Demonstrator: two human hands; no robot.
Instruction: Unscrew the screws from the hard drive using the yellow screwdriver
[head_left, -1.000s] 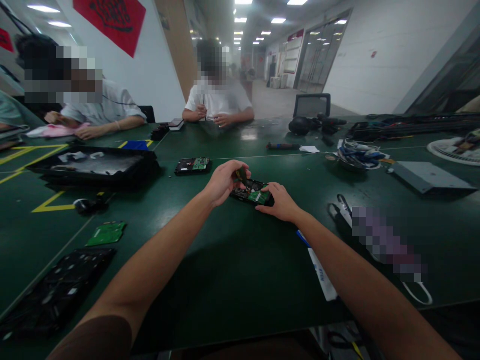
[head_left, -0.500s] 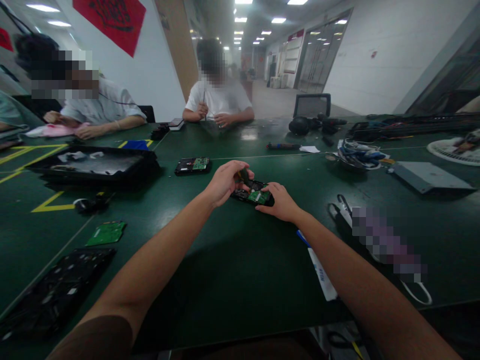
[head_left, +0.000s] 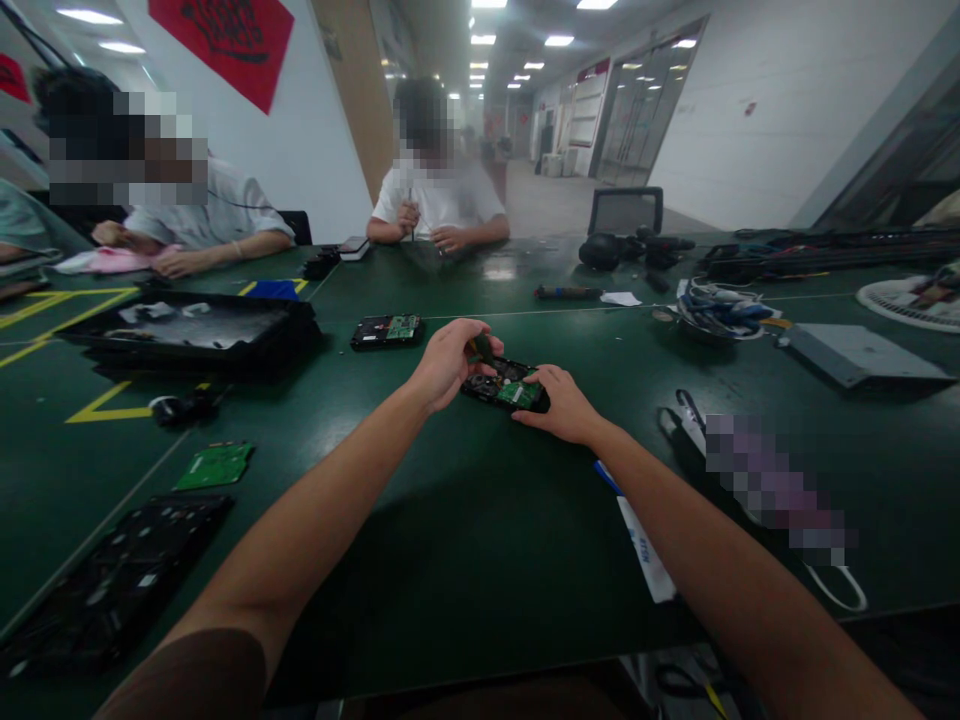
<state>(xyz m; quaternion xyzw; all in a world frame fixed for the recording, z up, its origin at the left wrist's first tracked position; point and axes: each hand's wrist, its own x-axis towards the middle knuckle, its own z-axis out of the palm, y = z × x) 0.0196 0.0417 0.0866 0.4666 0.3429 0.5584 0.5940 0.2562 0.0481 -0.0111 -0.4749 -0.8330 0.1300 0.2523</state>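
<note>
A black hard drive [head_left: 517, 390] with a green circuit board on its upper side lies on the green table ahead of me. My left hand [head_left: 452, 365] is closed around the dark handle of a screwdriver [head_left: 482, 347], which points down at the left part of the drive. Its tip is too small to make out. With thumb and fingers on opposite edges, my right hand [head_left: 561, 402] grips the drive's right end. Another hard drive [head_left: 387, 331] with a green board rests farther back, to the left of my hands.
At left are a black tray [head_left: 292, 335], a loose green circuit board [head_left: 215, 465] and a black flat casing [head_left: 112, 580]. To the right sit a cable bundle [head_left: 720, 308], a grey metal box [head_left: 870, 352] and a strap [head_left: 690, 425]. Two people work across the table.
The screwdriver handle has shifted and tilted slightly left with my left hand's fingers. My right hand and the hard drive stay in place.
</note>
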